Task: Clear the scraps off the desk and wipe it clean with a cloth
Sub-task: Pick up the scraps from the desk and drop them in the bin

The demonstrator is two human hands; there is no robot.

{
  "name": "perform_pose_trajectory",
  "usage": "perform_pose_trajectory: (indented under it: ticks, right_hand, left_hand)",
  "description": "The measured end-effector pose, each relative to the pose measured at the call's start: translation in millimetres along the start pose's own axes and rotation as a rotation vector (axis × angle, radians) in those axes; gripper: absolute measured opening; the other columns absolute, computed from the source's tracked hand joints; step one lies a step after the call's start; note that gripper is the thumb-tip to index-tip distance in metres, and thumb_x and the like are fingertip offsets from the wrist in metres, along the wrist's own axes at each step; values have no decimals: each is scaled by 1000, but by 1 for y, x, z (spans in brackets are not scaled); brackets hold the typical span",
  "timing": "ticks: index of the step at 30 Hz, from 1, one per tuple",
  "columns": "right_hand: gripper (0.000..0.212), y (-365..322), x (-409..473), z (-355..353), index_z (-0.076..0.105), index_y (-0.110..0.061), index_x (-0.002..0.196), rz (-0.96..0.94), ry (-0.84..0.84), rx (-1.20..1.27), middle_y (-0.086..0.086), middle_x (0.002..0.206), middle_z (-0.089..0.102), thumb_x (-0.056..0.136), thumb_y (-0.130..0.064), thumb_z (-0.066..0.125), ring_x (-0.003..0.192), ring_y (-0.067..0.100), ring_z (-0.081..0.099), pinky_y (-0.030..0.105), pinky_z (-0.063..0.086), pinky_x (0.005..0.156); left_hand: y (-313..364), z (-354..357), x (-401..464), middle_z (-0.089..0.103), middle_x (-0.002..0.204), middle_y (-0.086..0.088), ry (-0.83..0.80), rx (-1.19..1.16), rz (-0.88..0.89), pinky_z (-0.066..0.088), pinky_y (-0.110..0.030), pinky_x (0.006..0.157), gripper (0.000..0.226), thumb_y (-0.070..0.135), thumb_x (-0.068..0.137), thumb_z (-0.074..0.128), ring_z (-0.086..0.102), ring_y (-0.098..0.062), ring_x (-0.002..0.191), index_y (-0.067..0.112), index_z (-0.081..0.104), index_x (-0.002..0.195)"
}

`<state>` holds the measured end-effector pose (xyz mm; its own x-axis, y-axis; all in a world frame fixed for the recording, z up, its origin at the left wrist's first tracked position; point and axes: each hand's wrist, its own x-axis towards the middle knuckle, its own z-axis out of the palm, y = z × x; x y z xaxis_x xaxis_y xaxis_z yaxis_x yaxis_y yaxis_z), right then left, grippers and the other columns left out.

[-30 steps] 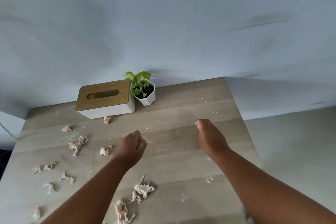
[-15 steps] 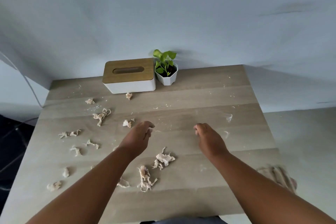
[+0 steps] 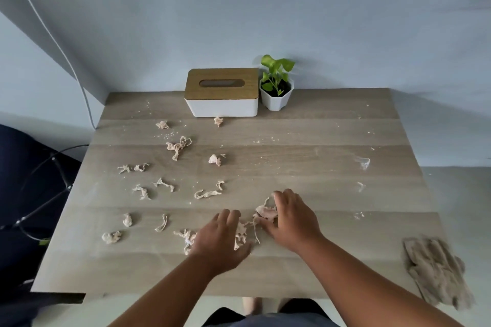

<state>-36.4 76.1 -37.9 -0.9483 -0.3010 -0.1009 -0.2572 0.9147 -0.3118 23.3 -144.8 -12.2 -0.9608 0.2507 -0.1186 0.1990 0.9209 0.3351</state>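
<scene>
The right hand (image 3: pixel 291 221) was down on the desk (image 3: pixel 305 151), fingers curled around a crumpled pinkish scrap (image 3: pixel 265 212), thumb side tucked against it. Just to its left the left hand (image 3: pixel 221 240) lay flat, fingers straight, pressing on another stringy scrap (image 3: pixel 240 233) that trailed between the two hands. More shreds poked out at the left hand's far side (image 3: pixel 186 237). Off to the right of the grip, well apart at the desk's near corner, the brown cloth (image 3: pixel 435 271) lay crumpled, hanging over the edge. Left of the hands, loose scraps (image 3: pixel 143 191) dotted the wood, and beyond the grip a twisted strip (image 3: pixel 208 192) and a small wad (image 3: pixel 215 160) lay with crumbs around them. Further back, a larger tangle (image 3: pixel 177 145). At the far edge against the wall stood the tissue box (image 3: pixel 222 93) with its wooden lid, one scrap touching its front, and a potted plant (image 3: pixel 276 85) just beside it.
</scene>
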Motion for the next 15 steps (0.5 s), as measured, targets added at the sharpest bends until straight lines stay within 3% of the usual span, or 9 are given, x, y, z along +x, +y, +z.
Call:
perform_pose_trajectory:
  ticks: [2,5,10,15]
  right_hand:
    - [83,-8,-1,5,51,-19,121,8,7,-46,3,107,53,78,-89,43,95,24,55,37,53,61]
    - [84,-19,-1,11,53,-16,121,-4,8,-90,5,107,53,77,-87,46,94,26,56,38,53,60]
    - [57,-29,-3,21,56,-17,109,-57,34,-148,6,101,52,86,-69,55,87,27,56,36,50,56]
    - [32,-29,-1,27,57,-17,94,-83,102,-172,7,91,51,92,-48,65,75,27,54,36,44,49]
  left_hand:
    - [4,4,-10,65,104,-7,-44,126,10,59,-42,55,79,74,80,62,67,-28,88,7,63,123]
    - [4,8,-16,66,99,-10,-52,278,19,57,-39,50,84,75,78,65,67,-28,81,4,65,125]
    - [6,13,-13,64,86,-5,-56,347,48,50,-32,39,59,62,71,82,64,-21,71,14,73,105]
    - [6,20,-12,58,79,-2,-123,337,109,42,-27,32,45,40,61,92,60,-19,64,20,63,89]
